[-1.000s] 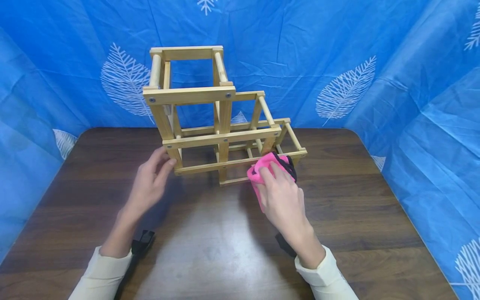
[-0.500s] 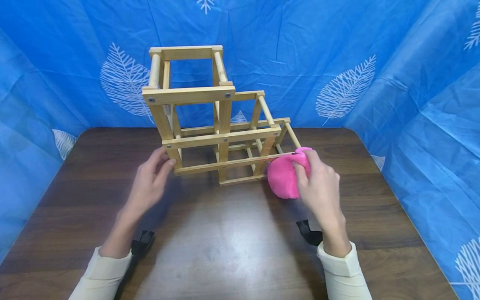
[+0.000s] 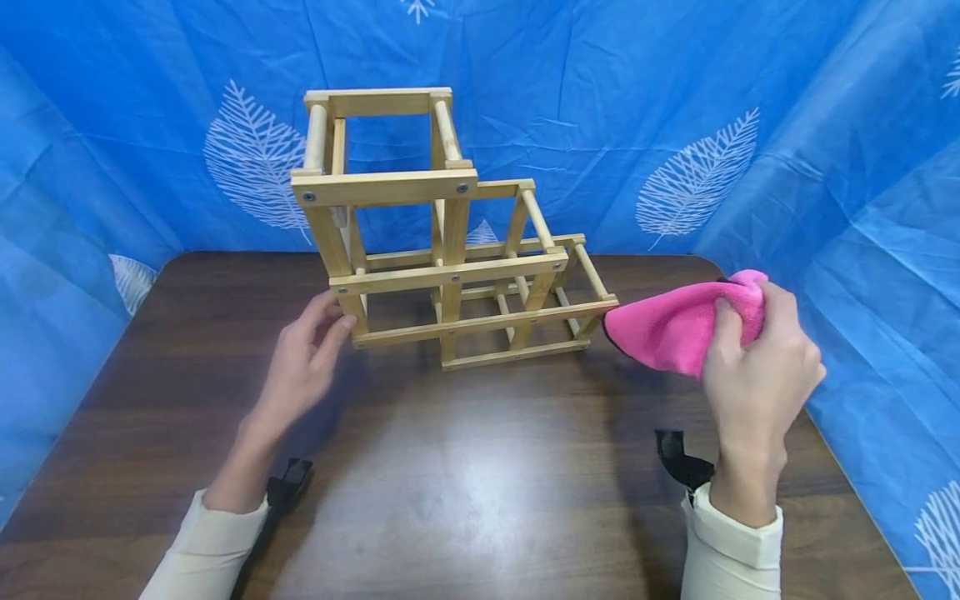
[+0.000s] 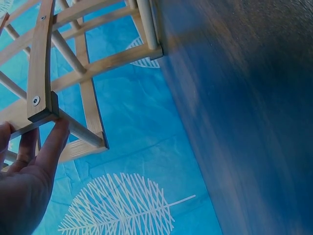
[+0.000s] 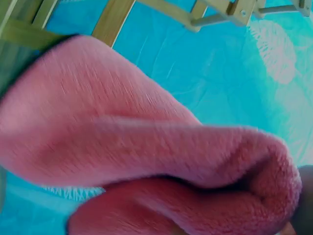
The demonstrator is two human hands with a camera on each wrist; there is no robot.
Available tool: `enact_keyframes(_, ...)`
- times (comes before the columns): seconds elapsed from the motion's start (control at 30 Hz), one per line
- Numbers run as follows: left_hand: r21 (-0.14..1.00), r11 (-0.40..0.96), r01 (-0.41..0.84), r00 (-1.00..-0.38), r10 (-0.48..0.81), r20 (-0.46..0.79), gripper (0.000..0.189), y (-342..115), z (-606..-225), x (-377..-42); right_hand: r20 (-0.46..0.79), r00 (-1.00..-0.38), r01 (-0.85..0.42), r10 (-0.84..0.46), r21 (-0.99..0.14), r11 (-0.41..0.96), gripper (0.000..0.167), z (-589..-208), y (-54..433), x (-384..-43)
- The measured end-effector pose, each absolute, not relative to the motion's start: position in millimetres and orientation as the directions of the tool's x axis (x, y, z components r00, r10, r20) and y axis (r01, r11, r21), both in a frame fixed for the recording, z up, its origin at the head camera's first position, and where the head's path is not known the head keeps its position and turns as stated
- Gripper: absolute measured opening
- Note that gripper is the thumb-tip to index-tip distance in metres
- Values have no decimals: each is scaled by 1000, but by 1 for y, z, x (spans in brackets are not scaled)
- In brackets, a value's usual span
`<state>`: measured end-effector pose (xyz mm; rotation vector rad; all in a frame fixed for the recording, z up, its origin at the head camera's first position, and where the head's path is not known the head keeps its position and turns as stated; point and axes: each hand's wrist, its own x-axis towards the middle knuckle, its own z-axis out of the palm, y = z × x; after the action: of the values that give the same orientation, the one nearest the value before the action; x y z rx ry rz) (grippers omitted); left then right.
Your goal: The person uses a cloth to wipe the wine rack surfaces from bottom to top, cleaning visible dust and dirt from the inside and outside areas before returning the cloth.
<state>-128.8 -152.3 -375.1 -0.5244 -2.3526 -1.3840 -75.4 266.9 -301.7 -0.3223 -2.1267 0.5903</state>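
Note:
A stepped rack of light wooden bars and dowels [image 3: 390,190] stands at the back of the table, tallest on its left. My left hand [image 3: 303,354] holds its lower left post between thumb and fingers; the left wrist view shows the fingers [image 4: 55,142] behind the wood, near a bolted corner. To the right of the rack, my right hand [image 3: 761,379] pinches a pink cloth [image 3: 675,325] with dark edging. The cloth's loose end trails left, close to the rack's lowest right corner. In the right wrist view the folded cloth [image 5: 146,152] hides most of the hand.
The dark wood-grain table [image 3: 450,483] reaches back to a blue curtain [image 3: 585,108] with white leaf prints, which also hangs along both sides. Black straps [image 3: 682,462] hang at both wrists.
My right hand has moved right along the rack's lower front rail and off its end with the pink cloth, which now stretches out leftward. My left hand stays on the post.

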Motion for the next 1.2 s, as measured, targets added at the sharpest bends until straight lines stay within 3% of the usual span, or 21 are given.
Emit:
enact_keyframes(0.13,750,450,484,-867,128,482,36,-152,-375,-129,746,-465,29,477,-526,850,40,-303,268,-80)
enact_keyframes(0.23,750,450,485,-866,126,484,36,-152,-376,-129,775,-435,1,457,-507,862,39,-309,263,-88)
enact_keyframes(0.3,751,450,484,-866,123,485,36,-152,-376,-130,778,-473,-38,414,-488,872,38,-315,256,-94)
enact_keyframes(0.53,752,452,480,-868,120,482,36,-152,-376,-129,656,-729,-192,198,-473,860,32,-337,229,-108)
enact_keyframes(0.73,755,444,483,-869,134,477,36,-151,-375,-129,519,-853,-210,66,-456,865,45,-347,215,-108)
enact_keyframes(0.87,758,441,481,-871,144,469,36,-150,-374,-129,461,-887,-194,9,-392,899,58,-351,209,-107)
enact_keyframes(1.2,752,448,484,-870,151,470,37,-152,-375,-128,524,-851,-230,-22,-337,913,48,-357,195,-107)
